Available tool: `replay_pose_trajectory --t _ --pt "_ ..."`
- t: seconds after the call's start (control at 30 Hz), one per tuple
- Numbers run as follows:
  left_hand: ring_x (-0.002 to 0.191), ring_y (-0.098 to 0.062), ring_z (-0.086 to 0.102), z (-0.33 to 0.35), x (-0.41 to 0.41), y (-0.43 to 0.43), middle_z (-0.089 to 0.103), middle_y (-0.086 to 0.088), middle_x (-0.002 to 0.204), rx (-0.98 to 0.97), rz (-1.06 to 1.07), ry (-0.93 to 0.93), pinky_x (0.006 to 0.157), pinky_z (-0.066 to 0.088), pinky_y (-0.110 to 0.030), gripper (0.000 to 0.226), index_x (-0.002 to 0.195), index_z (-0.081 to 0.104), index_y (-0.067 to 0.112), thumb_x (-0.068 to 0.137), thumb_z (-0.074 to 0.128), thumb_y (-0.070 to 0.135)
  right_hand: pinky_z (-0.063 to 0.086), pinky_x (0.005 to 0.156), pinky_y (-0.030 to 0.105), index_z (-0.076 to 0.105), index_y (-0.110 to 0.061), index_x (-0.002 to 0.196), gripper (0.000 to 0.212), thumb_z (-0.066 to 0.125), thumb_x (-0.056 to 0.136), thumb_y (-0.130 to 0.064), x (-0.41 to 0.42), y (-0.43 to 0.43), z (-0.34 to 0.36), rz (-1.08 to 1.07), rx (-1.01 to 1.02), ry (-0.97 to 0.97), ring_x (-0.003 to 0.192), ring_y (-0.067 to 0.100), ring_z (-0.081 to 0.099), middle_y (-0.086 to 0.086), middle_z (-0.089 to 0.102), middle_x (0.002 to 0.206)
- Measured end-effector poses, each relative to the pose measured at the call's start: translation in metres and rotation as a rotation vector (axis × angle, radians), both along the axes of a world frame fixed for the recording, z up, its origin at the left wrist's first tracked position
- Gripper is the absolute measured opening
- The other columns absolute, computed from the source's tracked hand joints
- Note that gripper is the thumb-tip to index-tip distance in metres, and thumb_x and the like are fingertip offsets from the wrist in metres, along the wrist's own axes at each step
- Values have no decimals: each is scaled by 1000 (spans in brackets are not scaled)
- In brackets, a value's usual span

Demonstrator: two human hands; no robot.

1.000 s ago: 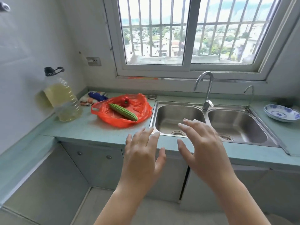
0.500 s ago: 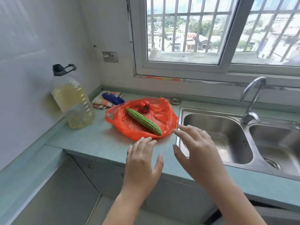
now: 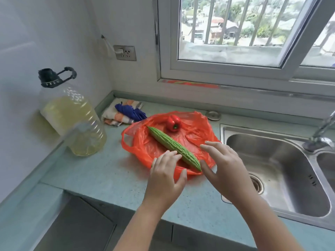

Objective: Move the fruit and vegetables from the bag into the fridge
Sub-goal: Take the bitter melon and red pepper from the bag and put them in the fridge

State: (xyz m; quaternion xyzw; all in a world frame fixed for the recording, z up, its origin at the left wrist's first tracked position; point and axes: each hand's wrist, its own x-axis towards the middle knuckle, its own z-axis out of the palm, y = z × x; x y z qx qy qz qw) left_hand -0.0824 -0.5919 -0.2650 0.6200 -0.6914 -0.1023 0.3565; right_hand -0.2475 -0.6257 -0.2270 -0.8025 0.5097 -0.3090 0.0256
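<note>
On the red plastic bag left of the sink, a bitter gourd lies diagonally. My left hand and right hand flank its near end, fingers spread, empty; I should grip mid-length.

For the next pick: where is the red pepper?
Head view: the red pepper lies on the far side of the orange bag, just beyond the green gourd, left of the sink.

White walls, barred window — daylight
</note>
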Motion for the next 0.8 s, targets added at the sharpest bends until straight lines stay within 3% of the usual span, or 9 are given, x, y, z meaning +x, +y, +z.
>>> replay_pose_trajectory --t 0.2,0.43,0.63,0.8 --pt "121 -24 48 -21 12 -63 59 -5 123 45 73 -13 103 29 -37 45 115 60 12 83 43 38 49 82 42 67 -9 103 34 61 73 -24 6 -77 -14 55 -7 6 94 31 64 8 68 104" --pt "123 -22 45 -41 16 -130 54 -5 128 159 210 9 104 28 -32 55 119 58 12 81 36 45 51 81 47 67 -10 104 33 59 75 -25 25 -162 -40 141 63 16 99 31 62 7 66 107" --pt "128 -18 38 -61 27 -171 42 -4 137 297 320 180 106 28 -30 52 127 50 13 83 46 39 50 80 43 66 -10 106 35 59 75 -25 44 -216 -66 164 147 51 97 32 62 8 66 108" --pt "129 -14 35 -81 30 -200 36 -2 140 354 412 268 94 18 -13 45 132 44 13 89 54 24 47 85 40 63 -10 111 37 61 77 -24 62 -252 -90 166 237 46 104 30 59 8 63 113"
